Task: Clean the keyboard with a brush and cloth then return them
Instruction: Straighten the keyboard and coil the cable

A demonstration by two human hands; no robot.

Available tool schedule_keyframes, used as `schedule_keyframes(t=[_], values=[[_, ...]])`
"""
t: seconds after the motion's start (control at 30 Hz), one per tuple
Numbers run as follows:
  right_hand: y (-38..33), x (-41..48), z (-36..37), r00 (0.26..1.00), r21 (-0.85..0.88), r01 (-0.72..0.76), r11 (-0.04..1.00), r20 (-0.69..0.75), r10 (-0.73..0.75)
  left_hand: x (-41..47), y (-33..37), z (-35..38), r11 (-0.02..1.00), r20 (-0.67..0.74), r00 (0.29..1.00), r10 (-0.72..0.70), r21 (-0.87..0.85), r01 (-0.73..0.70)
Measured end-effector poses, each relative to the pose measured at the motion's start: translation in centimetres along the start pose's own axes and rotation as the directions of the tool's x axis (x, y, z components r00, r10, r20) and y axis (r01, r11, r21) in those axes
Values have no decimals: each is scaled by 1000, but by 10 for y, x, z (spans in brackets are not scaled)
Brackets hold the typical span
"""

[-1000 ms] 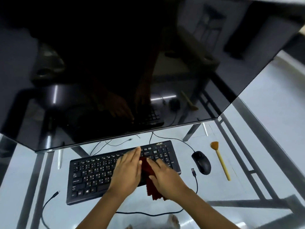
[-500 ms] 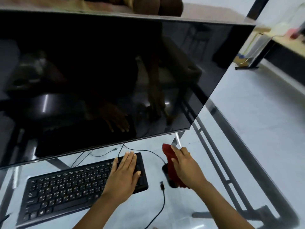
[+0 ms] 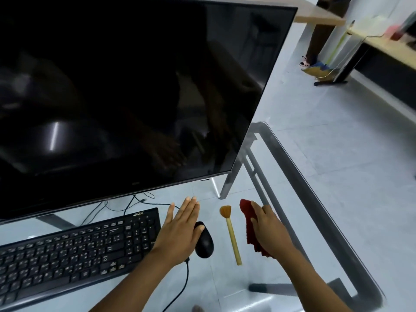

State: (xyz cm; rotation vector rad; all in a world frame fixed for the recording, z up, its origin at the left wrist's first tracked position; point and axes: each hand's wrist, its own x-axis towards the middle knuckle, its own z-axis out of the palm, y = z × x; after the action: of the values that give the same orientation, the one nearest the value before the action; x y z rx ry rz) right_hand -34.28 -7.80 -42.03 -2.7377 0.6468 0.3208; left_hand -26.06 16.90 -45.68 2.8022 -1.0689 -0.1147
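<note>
Cloth: the dark red cloth (image 3: 248,224) is bunched in your right hand (image 3: 269,230), to the right of the brush and just above the glass desktop (image 3: 299,190); whether its lower edge touches the glass cannot be told.
Cloth, handling: judge it soft, limp and very light. It will drape and trail, so gather it in the whole hand and not by one corner; it should not slip or break.
Right-hand grip: your fingers and thumb are curled and pressed together around the cloth, with its red folds showing above and below the hand.
Brush: the small wooden brush (image 3: 231,235) lies flat on the glass between the mouse and the cloth, bristle fan toward the monitor, handle toward you, untouched.
Brush, handling: judge it stiff and light, with a thin handle that may roll on smooth glass. Pinch it mid-handle and keep off the bristles.
Left hand: your left hand (image 3: 180,230) is spread flat, fingers straight, holding nothing, over the right end of the keyboard and partly covering the mouse.
Keyboard: the black keyboard (image 3: 74,251) sits on the glass below the monitor (image 3: 135,86), left of the mouse.
Mouse: the black corded mouse (image 3: 204,243) rests just right of the keyboard.
Stage, as a judgement: the cloth looks about to be set down beside the brush.
</note>
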Motion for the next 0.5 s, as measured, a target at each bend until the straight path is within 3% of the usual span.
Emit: schedule_keyframes(t=[0.1, 0.2, 0.3, 0.5], values=[[-1, -1, 7, 999, 17, -25, 1000, 21, 24, -1, 2, 2, 1000, 11, 1000, -3, 3, 3], [-8, 5, 9, 978, -167, 68, 984, -182, -98, -6, -4, -1, 999, 14, 1000, -28, -28, 28], [-38, 2, 5, 934, -190, 170, 967, -281, -220, -17, -19, -12, 996, -1, 998, -62, -61, 62], [-138, -19, 29, 850, -82, 484, 871, -191, -491, -63, -74, -31, 977, -82, 976, -203, -78, 197]])
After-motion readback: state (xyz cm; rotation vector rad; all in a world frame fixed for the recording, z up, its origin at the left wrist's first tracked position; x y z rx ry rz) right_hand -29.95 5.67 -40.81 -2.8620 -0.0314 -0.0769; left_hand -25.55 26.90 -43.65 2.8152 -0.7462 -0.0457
